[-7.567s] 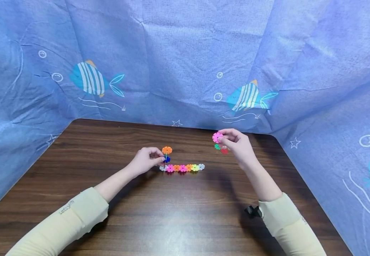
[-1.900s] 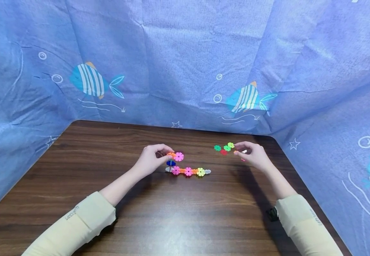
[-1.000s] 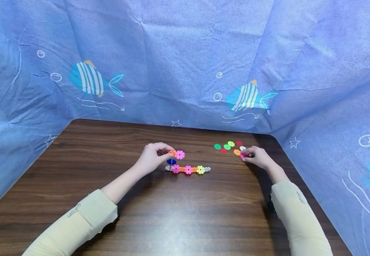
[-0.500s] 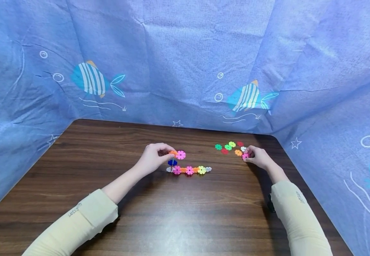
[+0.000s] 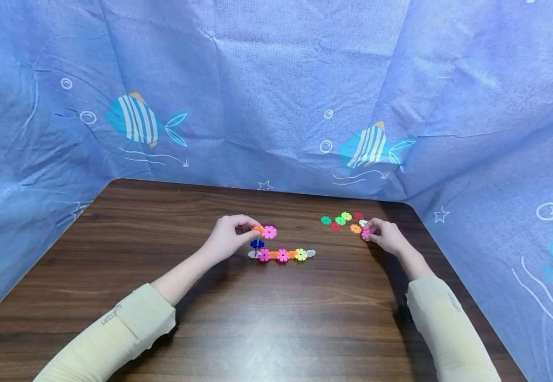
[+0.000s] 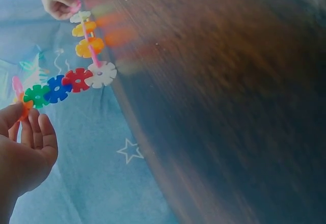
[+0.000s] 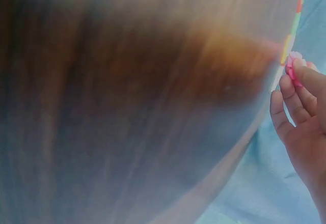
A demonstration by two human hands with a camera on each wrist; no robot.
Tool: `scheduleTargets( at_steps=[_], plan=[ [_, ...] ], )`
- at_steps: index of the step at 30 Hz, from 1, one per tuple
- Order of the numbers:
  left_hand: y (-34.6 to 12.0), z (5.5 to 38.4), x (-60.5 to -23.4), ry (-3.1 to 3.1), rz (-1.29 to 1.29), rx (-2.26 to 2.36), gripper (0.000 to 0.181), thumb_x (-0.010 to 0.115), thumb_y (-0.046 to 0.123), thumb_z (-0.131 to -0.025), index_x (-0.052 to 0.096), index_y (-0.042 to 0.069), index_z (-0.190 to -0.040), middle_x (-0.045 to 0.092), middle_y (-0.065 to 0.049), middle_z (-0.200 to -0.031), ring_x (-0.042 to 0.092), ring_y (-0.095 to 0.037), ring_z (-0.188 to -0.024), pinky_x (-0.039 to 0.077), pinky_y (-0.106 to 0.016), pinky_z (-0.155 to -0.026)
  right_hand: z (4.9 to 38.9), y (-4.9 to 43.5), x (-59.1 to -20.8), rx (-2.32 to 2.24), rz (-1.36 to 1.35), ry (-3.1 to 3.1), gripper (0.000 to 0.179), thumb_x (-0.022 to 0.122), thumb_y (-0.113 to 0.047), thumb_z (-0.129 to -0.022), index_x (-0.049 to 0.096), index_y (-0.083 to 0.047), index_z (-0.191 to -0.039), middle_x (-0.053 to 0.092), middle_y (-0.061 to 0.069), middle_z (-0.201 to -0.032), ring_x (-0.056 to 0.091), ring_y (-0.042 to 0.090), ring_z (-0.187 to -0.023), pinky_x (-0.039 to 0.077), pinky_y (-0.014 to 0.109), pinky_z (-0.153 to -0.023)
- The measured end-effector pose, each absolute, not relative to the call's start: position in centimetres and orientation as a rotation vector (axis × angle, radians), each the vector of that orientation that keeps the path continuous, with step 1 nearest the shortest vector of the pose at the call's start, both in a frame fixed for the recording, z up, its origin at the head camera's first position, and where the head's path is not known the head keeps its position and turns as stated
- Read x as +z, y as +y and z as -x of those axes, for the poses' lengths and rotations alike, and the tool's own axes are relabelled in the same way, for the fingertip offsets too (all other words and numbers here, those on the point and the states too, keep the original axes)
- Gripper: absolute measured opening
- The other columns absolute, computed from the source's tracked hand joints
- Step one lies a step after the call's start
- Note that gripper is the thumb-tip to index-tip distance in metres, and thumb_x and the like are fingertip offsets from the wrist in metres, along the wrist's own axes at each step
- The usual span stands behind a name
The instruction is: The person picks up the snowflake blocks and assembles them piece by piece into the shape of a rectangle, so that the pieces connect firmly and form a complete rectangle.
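Note:
My left hand (image 5: 231, 237) pinches an orange snowflake disc (image 6: 26, 106) at the top of a linked disc chain, with a pink disc (image 5: 269, 232) slotted beside it. Below the orange one run a green disc (image 6: 37, 96), a blue disc (image 6: 59, 89) and a red disc (image 6: 78, 80), upright down to a white disc (image 6: 102, 75). From there a row of linked pink, orange and yellow discs (image 5: 282, 255) lies along the table. At the right, my right hand (image 5: 385, 235) pinches another pink disc (image 7: 293, 68) between thumb and fingers, low over the table.
Loose discs lie beside the right hand: a dark green disc (image 5: 326, 220), a light green disc (image 5: 340, 220), a yellow disc (image 5: 346, 216), an orange disc (image 5: 355, 228) and a white disc (image 5: 363, 223), plus red ones. A blue fish-print cloth (image 5: 276, 106) hangs behind the wooden table (image 5: 238, 318).
The pink disc once raised in my right hand is now joined to the top orange disc. More loose discs lie spread at the right, where my right hand pinches a pink one. My left hand stays put lately.

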State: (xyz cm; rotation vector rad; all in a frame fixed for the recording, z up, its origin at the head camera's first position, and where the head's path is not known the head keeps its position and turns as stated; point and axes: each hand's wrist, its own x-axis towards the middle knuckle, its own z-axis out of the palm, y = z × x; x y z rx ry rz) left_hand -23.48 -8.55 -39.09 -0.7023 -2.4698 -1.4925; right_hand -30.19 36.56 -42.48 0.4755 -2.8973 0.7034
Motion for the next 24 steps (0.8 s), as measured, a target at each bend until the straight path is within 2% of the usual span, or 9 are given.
scheduleTargets(
  at_steps=[7,14,19,24],
  plan=[
    [-8.5,23.5,-39.1,-2.473,0.692,-1.51,0.011,0.073,0.014,-0.083,0.073,0.011,-0.094,0.069,-0.001,-0.081,0.059,-0.011,-0.068,0.05,-0.025,-0.061,29.7,35.4,-40.9,0.774,-0.482,-2.822,0.015,0.072,-0.002,-0.08,0.063,-0.005,-0.09,0.067,0.006,-0.077,0.061,0.012,-0.07,0.046,0.023,-0.062],
    [-8.5,23.6,-39.1,-2.47,0.68,-1.49,0.01,0.073,0.012,-0.083,0.073,0.01,-0.093,0.07,-0.002,-0.081,0.06,-0.012,-0.068,0.052,-0.031,-0.063,29.1,33.6,-38.8,0.758,-0.503,-2.759,0.015,0.073,-0.005,-0.08,0.064,-0.007,-0.091,0.07,0.007,-0.079,0.064,0.016,-0.074,0.048,0.031,-0.067],
    [-8.4,23.6,-39.1,-2.469,0.671,-1.498,0.011,0.073,0.011,-0.083,0.073,0.009,-0.093,0.07,-0.002,-0.08,0.061,-0.012,-0.068,0.052,-0.029,-0.063,28.8,32.1,-37.6,0.776,-0.533,-2.688,0.016,0.076,-0.008,-0.078,0.066,-0.009,-0.09,0.07,0.005,-0.076,0.062,0.008,-0.067,0.045,0.021,-0.059],
    [-8.4,23.7,-39.2,-2.476,0.661,-1.487,0.011,0.073,0.011,-0.083,0.073,0.009,-0.094,0.07,-0.002,-0.08,0.061,-0.011,-0.068,0.052,-0.028,-0.063,28.3,30.2,-36.5,0.829,-0.559,-2.636,0.018,0.077,-0.008,-0.077,0.065,-0.01,-0.089,0.068,0.004,-0.073,0.059,0.004,-0.061,0.044,0.019,-0.051]
  ],
)
